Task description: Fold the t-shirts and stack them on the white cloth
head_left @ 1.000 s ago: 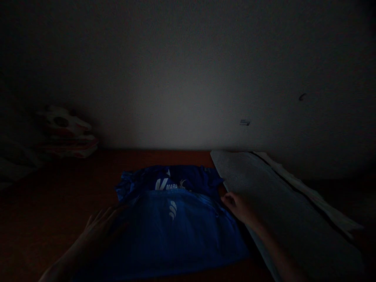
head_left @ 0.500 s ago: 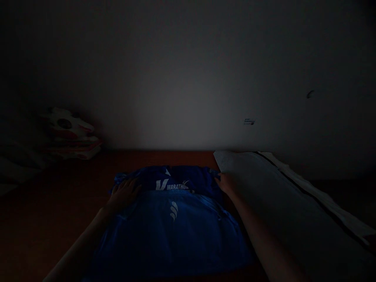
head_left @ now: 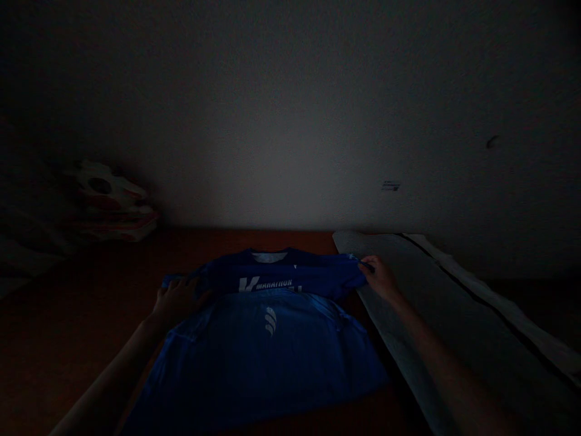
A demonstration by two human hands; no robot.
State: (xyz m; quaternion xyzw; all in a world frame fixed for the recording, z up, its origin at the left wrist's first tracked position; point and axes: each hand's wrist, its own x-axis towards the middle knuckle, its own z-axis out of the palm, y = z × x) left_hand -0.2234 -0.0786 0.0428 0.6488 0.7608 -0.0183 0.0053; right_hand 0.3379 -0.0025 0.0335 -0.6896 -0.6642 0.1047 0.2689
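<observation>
A lighter blue shirt [head_left: 290,357] with a white leaf-like logo lies spread in front of me. Beyond it is a dark blue shirt [head_left: 313,269] with "MARATHON" lettering, its lower part covered by the lighter one. My right hand [head_left: 379,275] pinches the tip of the dark shirt's right sleeve. On the other side, my left hand [head_left: 179,298] rests over the dark shirt's left sleeve, palm down with fingers apart. The picture is very dim.
A grey cloth or mat [head_left: 408,290] with a black stripe and pale edge lies at the right on the reddish-brown surface [head_left: 68,333]. A white and red plush-like object [head_left: 111,200] sits at the back left. The wall [head_left: 281,133] stands behind.
My right hand has moved right, drawing the dark shirt's sleeve outward. That shirt now lies flatter, with its neckline showing. My left hand has shifted slightly left.
</observation>
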